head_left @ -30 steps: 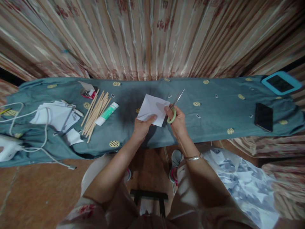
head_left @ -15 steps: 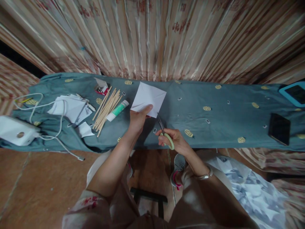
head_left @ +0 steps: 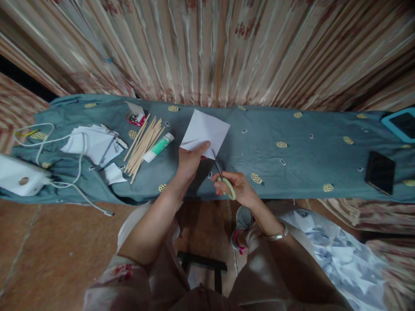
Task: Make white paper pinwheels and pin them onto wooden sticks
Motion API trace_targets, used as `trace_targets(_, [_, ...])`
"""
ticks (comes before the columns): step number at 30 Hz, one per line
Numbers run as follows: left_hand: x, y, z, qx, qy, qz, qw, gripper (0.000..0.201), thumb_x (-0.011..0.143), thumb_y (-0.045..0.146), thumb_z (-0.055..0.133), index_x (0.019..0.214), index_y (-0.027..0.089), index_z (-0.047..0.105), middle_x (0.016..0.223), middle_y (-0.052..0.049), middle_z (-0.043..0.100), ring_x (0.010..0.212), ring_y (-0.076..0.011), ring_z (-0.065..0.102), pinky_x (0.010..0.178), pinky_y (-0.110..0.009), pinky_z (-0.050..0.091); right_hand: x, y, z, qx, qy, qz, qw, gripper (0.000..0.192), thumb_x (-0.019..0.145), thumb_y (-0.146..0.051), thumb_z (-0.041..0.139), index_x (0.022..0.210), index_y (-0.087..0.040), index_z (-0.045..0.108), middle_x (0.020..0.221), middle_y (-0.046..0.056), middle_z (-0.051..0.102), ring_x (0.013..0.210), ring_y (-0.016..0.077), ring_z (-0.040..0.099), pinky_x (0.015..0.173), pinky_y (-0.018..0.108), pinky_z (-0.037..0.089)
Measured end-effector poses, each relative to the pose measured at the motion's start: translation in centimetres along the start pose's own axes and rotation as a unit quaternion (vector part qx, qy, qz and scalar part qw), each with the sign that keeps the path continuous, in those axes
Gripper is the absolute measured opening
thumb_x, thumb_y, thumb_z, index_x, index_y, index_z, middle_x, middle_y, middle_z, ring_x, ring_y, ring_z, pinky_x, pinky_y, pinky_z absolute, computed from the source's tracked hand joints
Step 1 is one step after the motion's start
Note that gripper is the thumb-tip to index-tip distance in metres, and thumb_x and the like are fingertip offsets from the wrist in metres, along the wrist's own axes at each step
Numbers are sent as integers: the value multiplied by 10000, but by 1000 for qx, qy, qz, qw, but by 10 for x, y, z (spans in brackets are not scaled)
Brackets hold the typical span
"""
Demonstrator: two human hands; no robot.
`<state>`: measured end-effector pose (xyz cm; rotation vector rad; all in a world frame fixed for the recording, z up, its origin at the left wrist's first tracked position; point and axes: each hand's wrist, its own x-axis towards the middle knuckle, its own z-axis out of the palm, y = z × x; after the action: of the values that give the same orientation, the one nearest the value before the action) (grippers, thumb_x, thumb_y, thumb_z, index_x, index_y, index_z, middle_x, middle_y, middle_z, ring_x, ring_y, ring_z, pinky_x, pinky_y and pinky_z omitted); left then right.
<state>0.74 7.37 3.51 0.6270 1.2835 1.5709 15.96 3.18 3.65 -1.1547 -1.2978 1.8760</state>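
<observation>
Left hand (head_left: 189,160) pinches near corner of folded white paper (head_left: 205,131), held above teal cloth-covered table (head_left: 292,168), centre. Right hand (head_left: 238,188) closed through green-handled scissors (head_left: 223,177); blade tips just beside paper's near edge. Glue tube (head_left: 158,147) left of paper; label unreadable

Surface (head_left: 266,172): long, draped in a teal cloth dotted with yellow motifs.
Far left: white box (head_left: 17,179) with a white cable (head_left: 65,140) looping off it.
Left: loose white paper pieces (head_left: 92,144), a fan of wooden sticks (head_left: 142,144), a glue tube (head_left: 158,147), a small red box (head_left: 136,116).
Right: black phone (head_left: 379,172), blue-framed tablet (head_left: 400,125).
</observation>
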Motion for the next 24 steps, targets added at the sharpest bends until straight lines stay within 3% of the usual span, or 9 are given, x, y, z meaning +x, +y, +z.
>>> trace_targets(18, [-1, 2, 1, 12, 5, -16, 1000, 337, 554, 330, 799, 828, 183, 668, 915, -58, 737, 787, -213, 684, 542, -263, 508, 1, 1, 0, -5, 6, -3, 1000, 359, 579, -460, 842, 725, -176, 677, 521, -47, 612, 463, 72, 543, 471, 191, 448])
trace_targets(24, [-1, 2, 1, -13, 3, -11, 1000, 338, 542, 324, 803, 820, 188, 668, 874, -42, 729, 723, -186, 668, 529, -254, 506, 1, 1, 0, 4, 9, 5, 1000, 381, 556, -449, 857, 723, -167, 663, 510, -51, 600, 449, 65, 525, 457, 189, 430])
